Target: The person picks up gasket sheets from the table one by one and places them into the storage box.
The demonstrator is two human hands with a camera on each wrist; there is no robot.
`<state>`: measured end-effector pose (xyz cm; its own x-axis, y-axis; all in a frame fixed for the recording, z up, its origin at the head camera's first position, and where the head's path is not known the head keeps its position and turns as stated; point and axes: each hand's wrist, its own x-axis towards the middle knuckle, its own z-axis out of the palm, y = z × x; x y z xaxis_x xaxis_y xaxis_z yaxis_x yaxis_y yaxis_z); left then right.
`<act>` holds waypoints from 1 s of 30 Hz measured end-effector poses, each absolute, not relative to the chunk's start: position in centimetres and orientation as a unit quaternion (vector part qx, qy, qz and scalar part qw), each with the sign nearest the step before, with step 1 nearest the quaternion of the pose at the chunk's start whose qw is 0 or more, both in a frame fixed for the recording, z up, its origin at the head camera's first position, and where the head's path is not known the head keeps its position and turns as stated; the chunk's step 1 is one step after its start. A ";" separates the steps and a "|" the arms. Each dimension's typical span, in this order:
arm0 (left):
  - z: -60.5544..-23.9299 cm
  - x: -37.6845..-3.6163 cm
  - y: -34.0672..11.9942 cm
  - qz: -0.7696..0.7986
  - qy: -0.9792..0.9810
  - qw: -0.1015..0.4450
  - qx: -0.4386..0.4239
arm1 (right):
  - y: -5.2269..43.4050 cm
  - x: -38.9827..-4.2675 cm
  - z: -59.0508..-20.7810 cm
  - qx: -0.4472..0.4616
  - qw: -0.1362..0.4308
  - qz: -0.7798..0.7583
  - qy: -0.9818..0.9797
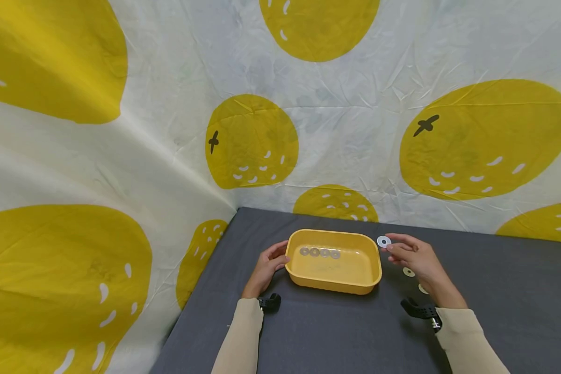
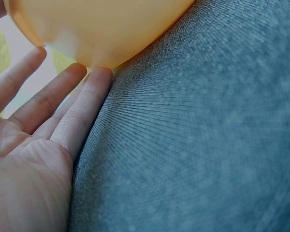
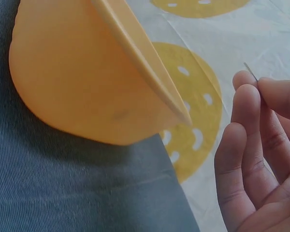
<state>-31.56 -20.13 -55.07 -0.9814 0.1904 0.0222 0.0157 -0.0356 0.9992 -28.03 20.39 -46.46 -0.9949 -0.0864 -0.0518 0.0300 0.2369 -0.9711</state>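
Observation:
A yellow plastic basin (image 1: pixel 336 283) stands on the grey cloth, with several flat metal washers (image 1: pixel 315 252) in a row inside it. At its left end my left hand (image 1: pixel 267 267) holds the rim, thumb over the edge and fingers against the outer wall; the left wrist view shows those fingertips (image 2: pixel 102 77) touching the wall. Beyond the right end of the basin, my right hand (image 1: pixel 418 259) pinches a metal washer (image 1: pixel 384 242) between thumb and fingers. This washer (image 3: pixel 250 71) appears edge-on in the right wrist view, apart from the basin.
Two more washers lie on the cloth near my right hand, one washer (image 1: pixel 409 271) beside the fingers and another washer (image 1: pixel 423 289) partly hidden by the hand. A white curtain (image 1: pixel 346 140) with yellow fruit prints hangs behind and left of the grey table (image 1: pixel 336 337).

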 end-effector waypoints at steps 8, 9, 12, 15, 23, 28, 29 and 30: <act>-54.8 -31.5 -20.0 0.714 0.693 0.062 0.075 | 19.3 -28.6 -46.1 -0.005 0.057 -0.622 0.781; -54.8 -31.5 -20.0 0.714 0.693 0.062 0.075 | 19.2 -28.6 -46.1 -0.005 0.057 -0.622 0.781; -54.8 -31.5 -20.0 0.713 0.695 0.062 0.072 | 18.9 -28.9 -46.1 -0.007 0.058 -0.622 0.781; -54.8 -31.5 -20.0 0.712 0.696 0.061 0.072 | 18.6 -29.1 -46.2 -0.009 0.059 -0.623 0.780; -54.8 -31.5 -19.9 0.711 0.696 0.063 0.075 | 17.5 -29.4 -46.4 -0.018 0.065 -0.621 0.781; -54.8 -31.5 -19.9 0.716 0.691 0.064 0.072 | 16.3 -29.5 -46.2 -0.034 0.063 -0.626 0.777; -54.8 -31.5 -19.9 0.717 0.691 0.064 0.071 | 16.0 -29.6 -46.1 -0.035 0.064 -0.628 0.775; -54.8 -31.5 -19.9 0.717 0.691 0.063 0.071 | 15.8 -29.6 -46.1 -0.035 0.065 -0.630 0.773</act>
<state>-31.51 -19.94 -54.78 -0.9819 0.1890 0.0154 0.0085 -0.0372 0.9993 -29.64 15.75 -46.11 -0.9892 -0.1352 -0.0558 0.0274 0.2039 -0.9786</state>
